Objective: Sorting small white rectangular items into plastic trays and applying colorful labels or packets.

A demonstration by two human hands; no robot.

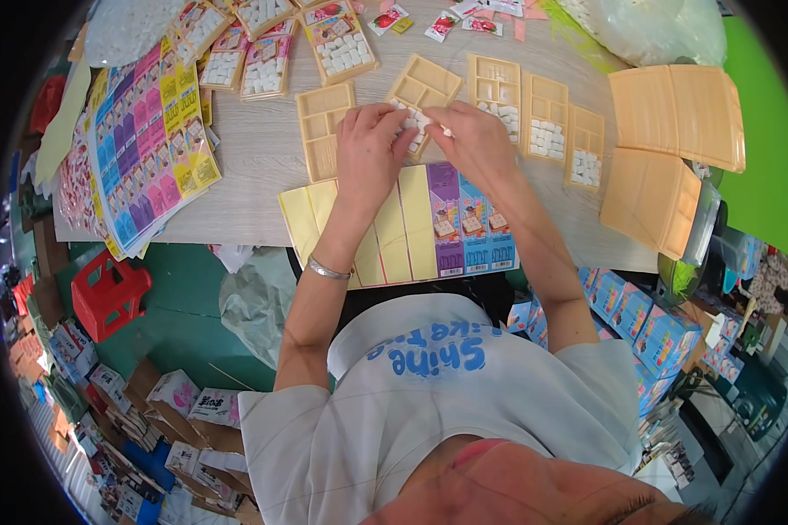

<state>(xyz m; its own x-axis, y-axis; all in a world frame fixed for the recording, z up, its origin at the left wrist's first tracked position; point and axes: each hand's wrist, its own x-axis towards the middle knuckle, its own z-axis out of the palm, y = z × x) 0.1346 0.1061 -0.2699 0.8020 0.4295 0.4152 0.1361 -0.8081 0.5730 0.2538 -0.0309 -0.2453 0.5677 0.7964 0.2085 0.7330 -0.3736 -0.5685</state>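
Both my hands meet over a cream plastic compartment tray [431,80], which lies tilted on the table. Small white pillow-shaped pellets [418,138] sit in its near compartment. My left hand [370,147] has its fingers bent and pressed round pellets at the tray's left side; its fingertips are partly hidden. On the other side, my right hand [476,143] pinches white pellets between thumb and fingers. Left of my left hand lies another cream tray [313,107] with bare compartments. Trays with pellets in one end [546,109] stand in a row right of my right hand.
A printed card sheet [403,229] lies at the near edge, with stacked coloured sheets [153,140] at left. Filled trays [340,44] and small sachets [442,26] lie far off. Stacked cream trays [674,114] are at right. A red stool [109,293] stands below left.
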